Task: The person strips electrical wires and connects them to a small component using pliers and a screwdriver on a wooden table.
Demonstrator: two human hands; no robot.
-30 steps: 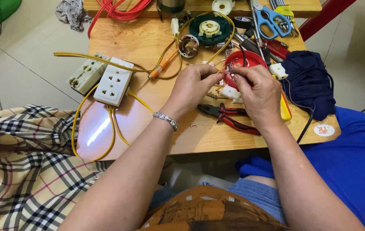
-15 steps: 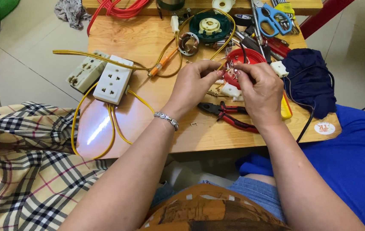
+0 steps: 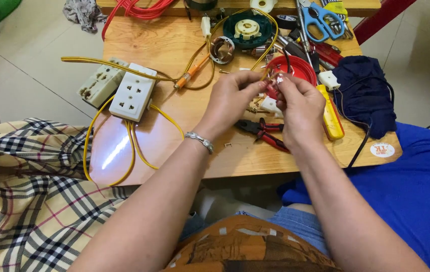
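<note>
Both hands meet above a low wooden table [image 3: 174,146] set on a pale tiled floor [image 3: 33,60]. The left hand [image 3: 230,98] and right hand [image 3: 300,103] pinch a small white part [image 3: 278,79] between their fingertips, held just over a red lid [image 3: 300,68]; it looks like a wire connector, though it is too small to be sure. A yellow wire [image 3: 264,59] runs up to it from the table.

Red pliers [image 3: 268,132] lie under the hands. A white socket strip [image 3: 134,91] and a grey one [image 3: 101,83] sit at the left on yellow cable [image 3: 91,136]. Blue scissors [image 3: 326,20], a green round base [image 3: 247,29] and a dark cloth [image 3: 366,90] crowd the far right. Checked fabric [image 3: 28,201] lies at the left of the table, blue fabric [image 3: 421,191] at the right.
</note>
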